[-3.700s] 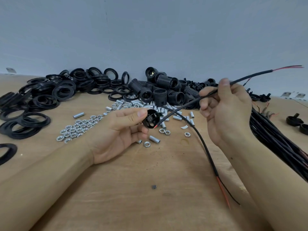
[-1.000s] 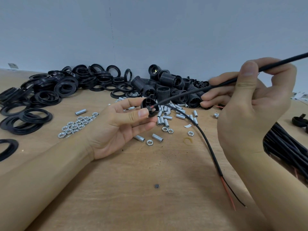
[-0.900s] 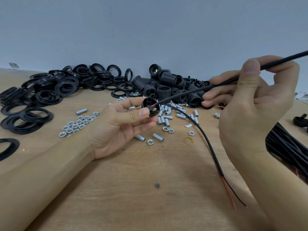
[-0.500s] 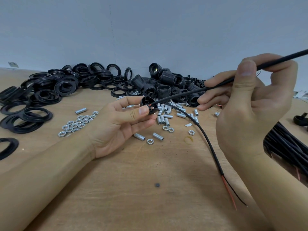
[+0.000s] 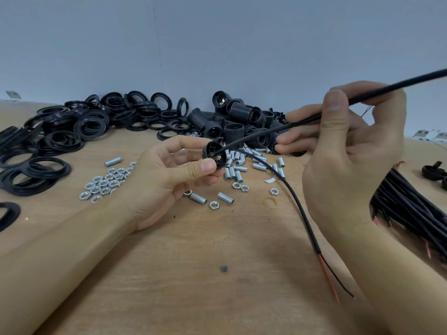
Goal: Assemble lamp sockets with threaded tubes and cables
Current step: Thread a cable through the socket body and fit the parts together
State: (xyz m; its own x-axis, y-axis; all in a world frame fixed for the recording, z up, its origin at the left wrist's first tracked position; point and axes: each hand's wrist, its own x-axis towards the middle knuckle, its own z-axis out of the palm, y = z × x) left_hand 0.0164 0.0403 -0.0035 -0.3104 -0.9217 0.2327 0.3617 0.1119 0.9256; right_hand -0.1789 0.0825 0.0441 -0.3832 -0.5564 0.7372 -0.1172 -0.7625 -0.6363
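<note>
Socket cap [image 5: 216, 154] sat pinched in my left hand [image 5: 169, 180] above the desk [image 5: 217, 274]; my right hand [image 5: 348, 151] gripped the cable [image 5: 266, 132], threading it through. Next, I judged, came pulling the wires through.

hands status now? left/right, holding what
Left hand: pinching black socket base.
Right hand: pinching black cable.

I see bare wooden tabletop [image 5: 193, 274] between my forearms; scattered silver threaded tubes [image 5: 238, 165], steel nuts [image 5: 104, 184] and black plastic rings [image 5: 60, 141] crowd the far side.
</note>
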